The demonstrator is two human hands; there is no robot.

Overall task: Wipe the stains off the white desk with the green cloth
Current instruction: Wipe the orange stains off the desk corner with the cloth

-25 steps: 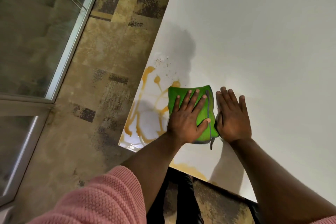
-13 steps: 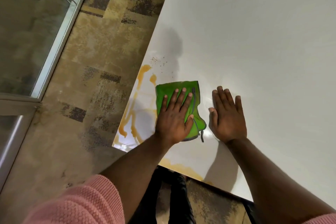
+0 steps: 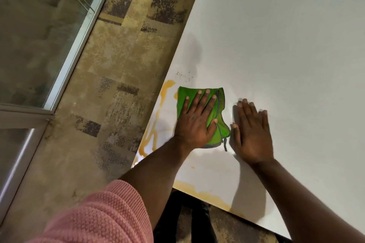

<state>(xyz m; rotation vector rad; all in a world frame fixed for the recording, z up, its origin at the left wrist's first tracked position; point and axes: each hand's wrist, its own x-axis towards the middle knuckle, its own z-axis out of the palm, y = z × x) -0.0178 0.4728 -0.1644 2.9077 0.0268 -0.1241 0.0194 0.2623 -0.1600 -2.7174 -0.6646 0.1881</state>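
Observation:
The green cloth [image 3: 220, 102], folded with a grey hem, lies flat on the white desk [image 3: 286, 45] near its left corner. My left hand [image 3: 195, 122] presses on it with the fingers spread. My right hand [image 3: 251, 134] rests flat on the bare desk just right of the cloth, holding nothing. Orange-yellow stains [image 3: 165, 92] streak the desk left of the cloth down to the corner, and another smear [image 3: 205, 195] runs along the near edge. Small dark specks [image 3: 183, 75] sit above the cloth.
The desk's left edge runs diagonally; beyond it is patterned brown carpet [image 3: 118, 69]. A glass partition with a metal frame [image 3: 75, 49] stands at the left. Dark legs or shoes [image 3: 189, 221] show below the desk's near edge.
My left hand slid the cloth leftward over the stains; the loops of stain in the middle are gone or covered. My right hand stayed flat on the desk beside it.

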